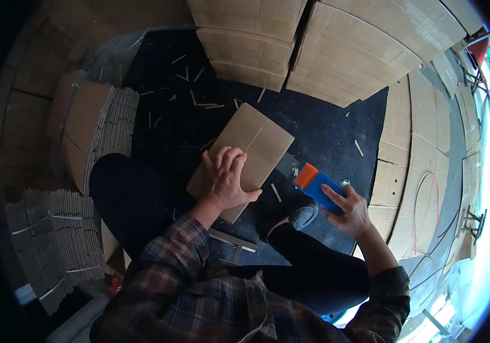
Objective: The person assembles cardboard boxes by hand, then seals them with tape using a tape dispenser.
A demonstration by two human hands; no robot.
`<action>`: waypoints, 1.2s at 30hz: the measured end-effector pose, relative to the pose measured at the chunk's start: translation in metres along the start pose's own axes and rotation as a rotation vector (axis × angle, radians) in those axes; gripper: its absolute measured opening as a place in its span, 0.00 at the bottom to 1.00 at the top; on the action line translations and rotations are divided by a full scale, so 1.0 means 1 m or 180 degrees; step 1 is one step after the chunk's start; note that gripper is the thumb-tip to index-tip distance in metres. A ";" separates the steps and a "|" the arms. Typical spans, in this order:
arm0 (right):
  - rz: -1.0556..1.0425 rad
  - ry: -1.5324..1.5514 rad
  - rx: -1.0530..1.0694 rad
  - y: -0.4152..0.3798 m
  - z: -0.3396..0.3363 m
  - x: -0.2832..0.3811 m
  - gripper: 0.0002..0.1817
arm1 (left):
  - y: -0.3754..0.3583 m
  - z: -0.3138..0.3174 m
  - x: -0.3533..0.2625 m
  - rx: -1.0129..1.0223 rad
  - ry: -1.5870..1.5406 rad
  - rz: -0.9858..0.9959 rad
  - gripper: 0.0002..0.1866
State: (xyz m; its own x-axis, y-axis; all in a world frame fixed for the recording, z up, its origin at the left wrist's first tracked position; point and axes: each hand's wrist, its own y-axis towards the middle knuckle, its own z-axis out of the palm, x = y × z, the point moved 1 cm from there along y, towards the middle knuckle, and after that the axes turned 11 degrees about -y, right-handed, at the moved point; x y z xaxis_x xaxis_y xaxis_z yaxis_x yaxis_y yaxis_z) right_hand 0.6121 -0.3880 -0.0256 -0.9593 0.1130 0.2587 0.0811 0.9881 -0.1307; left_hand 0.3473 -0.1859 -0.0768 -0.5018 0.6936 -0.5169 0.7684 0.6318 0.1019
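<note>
A closed brown cardboard box [265,134] lies tilted in front of me, its centre seam showing on the top face. My left hand [226,177] is on it, fingers bent over the top and thumb stretched to its right edge. To the right of the box, my right hand [348,208] is wrapped round a blue tape dispenser [324,190] with an orange front end. That front end points at the box and stays apart from it. The palm side of my right hand is hidden.
Tall cartons [245,51] stand ahead. Bundled flat cardboard [110,123] is stacked at left, with another strapped bundle [56,234] nearer me. Cardboard strips [193,97] litter the black floor mat [336,128]. My shoe [303,215] is below the dispenser.
</note>
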 end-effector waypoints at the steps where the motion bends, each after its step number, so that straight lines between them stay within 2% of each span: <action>1: -0.0027 -0.0005 0.0102 0.008 0.007 -0.003 0.38 | 0.001 0.000 0.000 -0.0005 0.0029 -0.0011 0.48; 9: -0.0078 -0.0223 0.0353 0.074 0.030 0.015 0.34 | 0.002 -0.002 0.004 0.0009 0.0072 -0.0066 0.47; 13: 0.0013 -0.0231 0.0716 0.111 -0.023 0.040 0.28 | 0.001 -0.004 0.004 0.0091 0.0024 -0.0086 0.48; 20: -0.0009 -0.0707 0.1376 0.153 -0.040 0.062 0.25 | 0.003 -0.009 0.000 0.0080 -0.0101 -0.0234 0.46; 23: -0.0123 -0.1309 0.1631 0.148 -0.017 0.071 0.24 | 0.004 -0.010 -0.008 0.0107 -0.0180 -0.0435 0.47; 24: -0.0082 -0.1190 0.1710 0.141 0.007 0.071 0.23 | 0.008 -0.009 -0.011 0.0101 -0.0242 -0.0569 0.47; 26: 0.0170 -0.0766 0.1125 0.120 0.015 0.088 0.16 | 0.013 -0.004 -0.014 0.0041 -0.0261 -0.0644 0.47; 29: 0.0580 -0.0779 0.1139 0.100 0.005 0.080 0.21 | 0.003 -0.002 -0.019 0.0052 -0.0334 -0.0680 0.46; 30: 0.0888 -0.0599 0.0885 0.091 -0.012 0.077 0.24 | 0.002 0.000 -0.021 -0.0007 -0.0339 -0.0696 0.45; 32: 0.0933 -0.0601 0.0017 0.072 -0.029 0.063 0.22 | 0.005 0.002 -0.019 -0.0088 -0.0368 -0.0686 0.45; 34: 0.1113 -0.0408 -0.0219 0.055 -0.059 0.071 0.25 | 0.001 -0.002 -0.012 -0.0142 -0.0253 -0.0554 0.44; 35: 0.1068 0.0318 -0.0726 0.043 -0.066 0.076 0.27 | 0.001 -0.008 -0.008 -0.0169 -0.0181 -0.0517 0.38; 36: 0.0998 0.1049 -0.1228 0.032 -0.068 0.081 0.30 | -0.001 -0.011 -0.005 -0.0173 -0.0195 -0.0504 0.38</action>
State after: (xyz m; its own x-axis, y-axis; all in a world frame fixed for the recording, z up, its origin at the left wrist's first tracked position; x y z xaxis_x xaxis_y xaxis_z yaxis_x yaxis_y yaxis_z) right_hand 0.5550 -0.3402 0.0566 -0.7443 0.3709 0.5553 0.4985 0.8620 0.0924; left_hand 0.3448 -0.1860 -0.0654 -0.5883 0.5627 -0.5808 0.6583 0.7504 0.0602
